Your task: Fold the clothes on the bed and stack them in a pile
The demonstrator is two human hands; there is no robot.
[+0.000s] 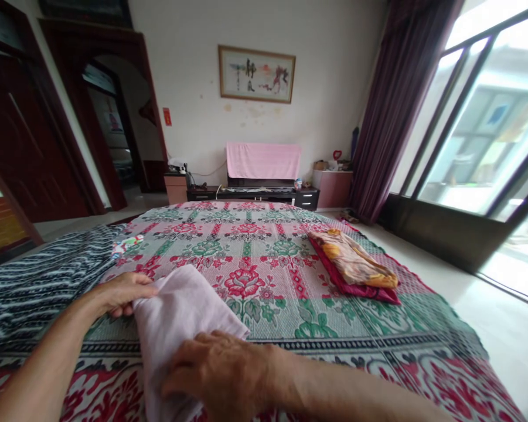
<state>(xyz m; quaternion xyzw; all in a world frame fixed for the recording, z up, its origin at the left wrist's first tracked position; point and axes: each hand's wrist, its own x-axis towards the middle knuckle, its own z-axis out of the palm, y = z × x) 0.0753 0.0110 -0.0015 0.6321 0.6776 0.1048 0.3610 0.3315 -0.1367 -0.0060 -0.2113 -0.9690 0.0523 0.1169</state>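
Observation:
A pale pink folded cloth (188,305) lies on the floral bedspread (246,252) right in front of me; whether it is a garment I cannot tell. My left hand (125,293) pinches its far left edge between thumb and fingers. Across the near part of the cloth rests my right hand (228,369), back of the hand up and slightly blurred. Its fingers curve down onto the fabric, and their tips are hidden or smeared.
To the left is a heap of black-and-white striped fabric (48,275) beside a small colourful patterned cloth (127,246). A folded yellow-brown and dark red cloth stack (356,261) lies on the right. Beyond stands a low cabinet (307,198) under a pink-draped television (264,159).

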